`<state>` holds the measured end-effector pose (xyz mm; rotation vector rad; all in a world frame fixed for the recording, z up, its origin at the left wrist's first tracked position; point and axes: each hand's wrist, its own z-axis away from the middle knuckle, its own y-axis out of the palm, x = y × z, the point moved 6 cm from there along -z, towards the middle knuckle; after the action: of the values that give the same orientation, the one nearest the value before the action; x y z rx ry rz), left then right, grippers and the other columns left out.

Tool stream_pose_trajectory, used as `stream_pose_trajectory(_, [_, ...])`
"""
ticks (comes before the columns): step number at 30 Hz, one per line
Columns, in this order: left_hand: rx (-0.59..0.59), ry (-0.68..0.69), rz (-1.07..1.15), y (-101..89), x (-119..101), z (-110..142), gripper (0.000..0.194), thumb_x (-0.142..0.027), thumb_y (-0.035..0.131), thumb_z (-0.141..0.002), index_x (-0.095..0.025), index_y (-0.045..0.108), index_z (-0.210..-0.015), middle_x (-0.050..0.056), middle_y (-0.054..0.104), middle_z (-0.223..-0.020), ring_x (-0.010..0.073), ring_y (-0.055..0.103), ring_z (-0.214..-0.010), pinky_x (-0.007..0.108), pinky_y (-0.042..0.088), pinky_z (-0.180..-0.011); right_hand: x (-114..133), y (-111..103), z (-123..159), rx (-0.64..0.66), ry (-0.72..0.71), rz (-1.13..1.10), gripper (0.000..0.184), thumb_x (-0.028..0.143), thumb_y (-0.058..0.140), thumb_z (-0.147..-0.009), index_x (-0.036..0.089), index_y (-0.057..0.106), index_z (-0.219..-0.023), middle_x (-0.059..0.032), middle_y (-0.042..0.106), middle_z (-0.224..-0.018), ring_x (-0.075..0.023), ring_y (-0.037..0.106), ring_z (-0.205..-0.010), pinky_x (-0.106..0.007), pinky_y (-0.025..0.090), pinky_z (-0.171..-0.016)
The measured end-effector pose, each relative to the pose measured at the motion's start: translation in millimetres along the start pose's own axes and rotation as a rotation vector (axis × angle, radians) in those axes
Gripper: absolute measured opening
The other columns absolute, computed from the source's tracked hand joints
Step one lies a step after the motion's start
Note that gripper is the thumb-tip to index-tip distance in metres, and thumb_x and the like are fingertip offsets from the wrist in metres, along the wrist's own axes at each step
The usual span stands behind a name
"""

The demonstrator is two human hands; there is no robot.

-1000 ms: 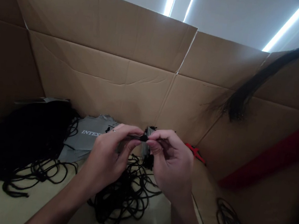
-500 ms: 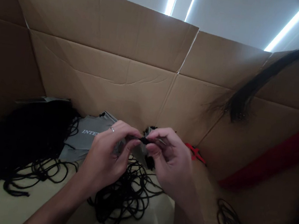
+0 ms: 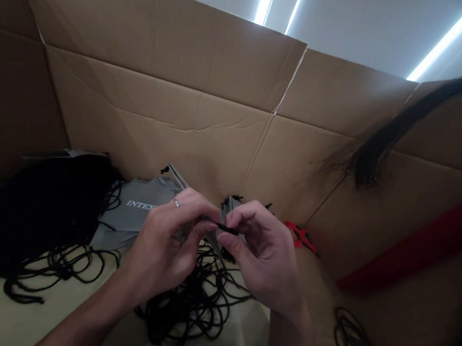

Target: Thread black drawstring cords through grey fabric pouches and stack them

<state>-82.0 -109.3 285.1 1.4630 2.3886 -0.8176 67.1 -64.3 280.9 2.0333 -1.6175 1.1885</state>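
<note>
Both of my hands meet in front of me over a tangle of black cord (image 3: 196,310). A short stretch of black cord (image 3: 228,229) runs between their fingertips. My left hand (image 3: 170,244), with a ring on one finger, pinches one side of it. Thumb and fingertips of my right hand (image 3: 265,257) close on the other end. A thin grey edge (image 3: 178,177) with a dark tip sticks up behind my left hand; whether it joins the held cord is hidden. Beside my left hand lie flat grey pouches (image 3: 137,189) printed "INTEX".
A large black heap (image 3: 39,204) with trailing cords lies at left. Grey pieces with black ends (image 3: 233,202) stand behind my hands. Red-handled scissors (image 3: 301,236) lie right of them. Cardboard walls (image 3: 160,95) surround the surface; looped cord (image 3: 357,343) lies at lower right.
The cord between my fingertips has shifted slightly down and right, and more of it shows. My right fingers have changed their pinch. The grey edge behind my left hand stands higher.
</note>
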Motion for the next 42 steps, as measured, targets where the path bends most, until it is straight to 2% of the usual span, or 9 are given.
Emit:
stream_pose_trajectory(5, [-0.042,-0.054,0.001,-0.2,5,2,0.016,-0.006,0.06,-0.099,-0.021,0.066,-0.099,0.0,0.067,-0.092,0.0137,0.061,-0.085,0.028,0.047,-0.076,0,-6,-2,-0.073,0.01,-0.047,0.014,0.019,0.081,-0.088,0.023,0.07,-0.095,0.0015,0.069,-0.085,-0.0115,0.065,-0.072,-0.022,0.053,-0.062])
stream_pose_trajectory(10, [-0.053,-0.05,0.014,-0.7,6,1,0.013,-0.009,0.062,-0.101,-0.02,0.069,-0.104,0.001,0.07,-0.094,0.0138,0.063,-0.088,0.028,0.049,-0.077,8,-14,0,-0.174,-0.071,0.137,0.004,0.024,0.075,-0.096,0.024,0.075,-0.091,0.0019,0.071,-0.077,-0.0114,0.066,-0.067,-0.023,0.051,-0.061])
stream_pose_trajectory(16, [-0.075,-0.023,0.01,-3.2,2,-1,0.013,-0.007,0.065,-0.098,-0.019,0.07,-0.097,0.0,0.07,-0.089,0.0133,0.063,-0.086,0.028,0.049,-0.078,14,-11,4,-0.193,-0.196,0.32,0.012,0.015,0.067,-0.099,0.024,0.067,-0.09,0.0031,0.068,-0.081,-0.0107,0.061,-0.07,-0.026,0.048,-0.066])
stream_pose_trajectory(20, [-0.074,-0.063,0.09,-2.9,7,2,0.013,-0.008,0.066,-0.098,-0.02,0.071,-0.093,0.001,0.071,-0.087,0.0148,0.063,-0.084,0.03,0.049,-0.076,11,-8,4,-0.247,-0.207,0.3,0.021,0.005,0.059,-0.095,0.023,0.062,-0.086,0.0042,0.064,-0.08,-0.0104,0.058,-0.068,-0.026,0.046,-0.065])
stream_pose_trajectory(23, [-0.072,-0.092,0.141,-2.9,11,2,0.013,-0.01,0.066,-0.098,-0.02,0.071,-0.091,0.001,0.07,-0.085,0.0153,0.063,-0.082,0.031,0.049,-0.074,9,-10,5,-0.304,-0.216,0.268,0.022,0.004,0.059,-0.095,0.023,0.062,-0.085,0.0042,0.064,-0.079,-0.0106,0.057,-0.067,-0.027,0.044,-0.062])
stream_pose_trajectory(28, [-0.061,-0.123,0.147,-1.2,9,1,0.008,-0.014,0.069,-0.098,-0.02,0.073,-0.1,0.002,0.072,-0.091,0.0151,0.066,-0.084,0.029,0.052,-0.075,9,-11,6,-0.28,-0.155,0.259,0.014,0.018,0.068,-0.099,0.024,0.067,-0.086,0.0034,0.065,-0.078,-0.011,0.057,-0.066,-0.027,0.042,-0.059])
stream_pose_trajectory(31, [-0.044,-0.158,0.204,2.7,7,2,0.014,-0.017,0.074,-0.095,-0.021,0.074,-0.109,0.003,0.073,-0.098,0.0151,0.068,-0.083,0.029,0.054,-0.074,12,-9,6,-0.272,-0.15,0.232,0.012,0.02,0.07,-0.099,0.023,0.068,-0.087,0.0029,0.067,-0.08,-0.0114,0.06,-0.069,-0.027,0.045,-0.063])
stream_pose_trajectory(36, [-0.078,-0.057,0.231,2.2,2,3,0.013,-0.014,0.08,-0.091,-0.02,0.075,-0.101,0.003,0.075,-0.093,0.0157,0.07,-0.083,0.029,0.055,-0.074,14,-5,5,-0.22,-0.123,0.218,0.015,0.016,0.066,-0.099,0.023,0.067,-0.085,0.004,0.065,-0.078,-0.0104,0.06,-0.069,-0.025,0.046,-0.063])
stream_pose_trajectory(42, [-0.017,0.013,0.258,3.6,1,3,0.02,-0.005,0.078,-0.088,-0.018,0.075,-0.103,0.005,0.076,-0.093,0.0171,0.07,-0.082,0.032,0.055,-0.074,12,-1,3,-0.176,-0.12,0.22,0.021,0.004,0.056,-0.093,0.023,0.061,-0.084,0.0053,0.06,-0.077,-0.0097,0.057,-0.069,-0.025,0.044,-0.064])
